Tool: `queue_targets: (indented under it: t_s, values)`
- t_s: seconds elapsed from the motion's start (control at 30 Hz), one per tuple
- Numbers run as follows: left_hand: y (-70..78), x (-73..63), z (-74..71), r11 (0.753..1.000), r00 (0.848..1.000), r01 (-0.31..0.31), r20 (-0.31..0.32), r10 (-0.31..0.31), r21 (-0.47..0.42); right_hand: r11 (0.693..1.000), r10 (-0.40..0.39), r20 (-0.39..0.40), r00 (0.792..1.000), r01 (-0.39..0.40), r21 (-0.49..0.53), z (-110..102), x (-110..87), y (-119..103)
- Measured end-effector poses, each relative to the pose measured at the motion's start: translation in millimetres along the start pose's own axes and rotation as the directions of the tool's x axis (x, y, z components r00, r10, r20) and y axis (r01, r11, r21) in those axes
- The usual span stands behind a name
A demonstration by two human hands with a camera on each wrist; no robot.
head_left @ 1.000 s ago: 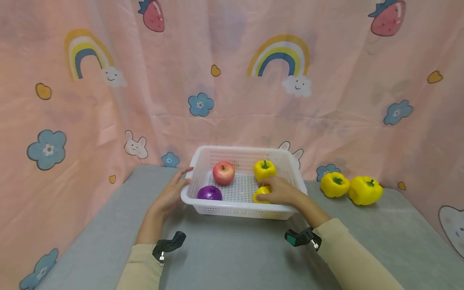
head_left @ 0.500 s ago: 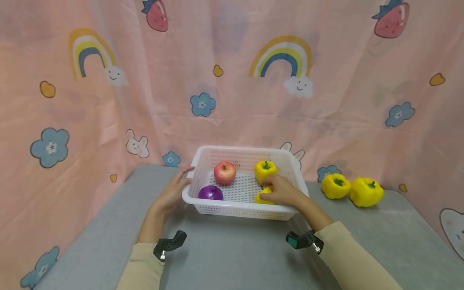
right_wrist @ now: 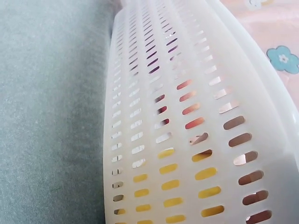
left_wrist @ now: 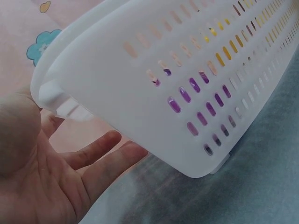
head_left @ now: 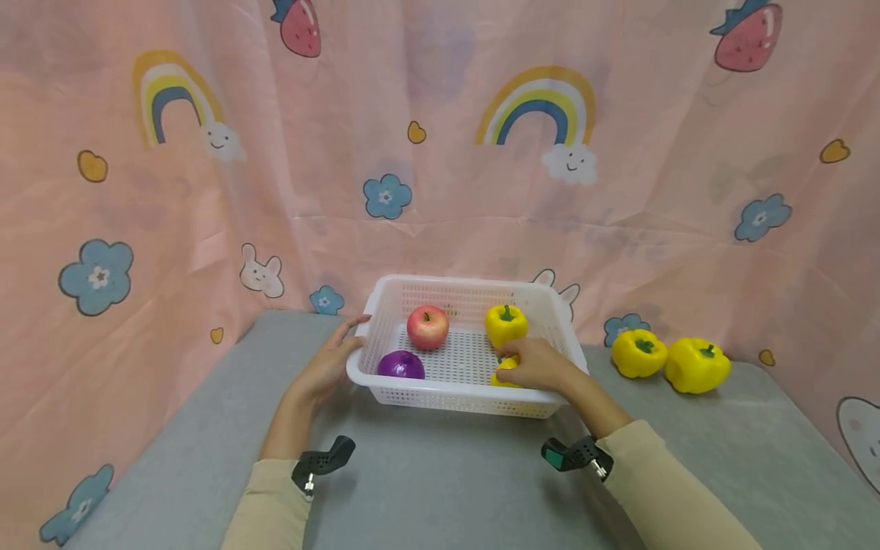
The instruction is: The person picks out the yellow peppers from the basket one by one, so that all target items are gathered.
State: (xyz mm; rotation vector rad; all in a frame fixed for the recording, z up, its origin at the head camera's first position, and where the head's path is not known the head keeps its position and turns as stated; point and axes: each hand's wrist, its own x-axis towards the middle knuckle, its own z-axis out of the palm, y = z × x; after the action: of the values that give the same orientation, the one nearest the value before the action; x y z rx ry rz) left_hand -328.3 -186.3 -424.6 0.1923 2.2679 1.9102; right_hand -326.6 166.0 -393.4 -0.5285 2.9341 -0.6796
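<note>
In the head view a white plastic basket [head_left: 454, 388] holds a red apple [head_left: 428, 328], a purple onion-like ball [head_left: 401, 364] and two yellow bell peppers. My right hand [head_left: 546, 367] reaches over the front right rim and grips the nearer bell pepper [head_left: 504, 379], which the fingers and front wall partly hide. Behind it sits the other bell pepper [head_left: 505, 322], upright. At the basket's left end my left hand [head_left: 323, 370] touches the rim; in the left wrist view its fingers [left_wrist: 110, 163] lie straight against the wall under the handle. The right wrist view shows only the basket's slotted wall [right_wrist: 187, 112].
Two more yellow bell peppers, one on the left [head_left: 638, 354] and one on the right [head_left: 697, 366], stand on the grey table [head_left: 426, 481] right of the basket. A pink patterned curtain [head_left: 440, 252] hangs close behind. Both wrists wear dark straps.
The nearer bell pepper has shifted slightly right within the basket, along with the right hand's fingers. The left hand keeps its place at the rim. The whole head view has drifted a little.
</note>
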Motion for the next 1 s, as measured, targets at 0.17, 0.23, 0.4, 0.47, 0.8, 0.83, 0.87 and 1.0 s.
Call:
queue_targets:
  t_s: [0.17, 0.23, 0.4, 0.47, 0.8, 0.83, 0.87, 1.0]
  values:
    - [1.2, 0.4, -0.4, 1.000, 1.000, -0.010, 0.007, 0.010, 0.002, 1.000, 0.008, -0.028, 1.000, -0.008, 0.010, -1, -0.4, 1]
    - [1.4, 0.8, 0.0, 1.000, 1.000, -0.007, 0.002, 0.007, 0.007, 1.000, 0.011, -0.044, 0.999, -0.010, 0.025, -1, 0.0, 1]
    - [1.9, 1.3, 0.8, 1.000, 1.000, 0.001, -0.005, -0.001, 0.012, 0.997, 0.037, -0.082, 0.996, -0.031, 0.066, -3, 0.9, 2]
    - [2.2, 1.1, 0.9, 1.000, 1.000, 0.001, -0.002, -0.001, 0.012, 0.996, 0.046, -0.095, 0.994, -0.038, 0.080, -4, 0.9, 2]
    - [-0.3, 1.3, -1.2, 1.000, 1.000, -0.002, 0.002, 0.002, 0.012, 0.993, 0.005, -0.188, 0.982, 0.018, 0.121, -8, -5.7, 1]
    - [-0.4, 1.3, -1.0, 1.000, 1.000, -0.002, 0.000, 0.002, 0.011, 0.991, 0.003, -0.202, 0.979, 0.024, 0.129, -9, -7.6, 1]
    - [-0.6, 1.4, -0.9, 1.000, 1.000, 0.000, 0.000, 0.000, 0.011, 0.990, -0.001, -0.214, 0.977, 0.032, 0.137, -10, -9.4, 1]
    - [-1.5, 1.6, -1.4, 1.000, 1.000, -0.008, 0.002, 0.008, -0.004, 0.984, -0.017, -0.256, 0.966, 0.062, 0.169, -16, -16.9, 3]
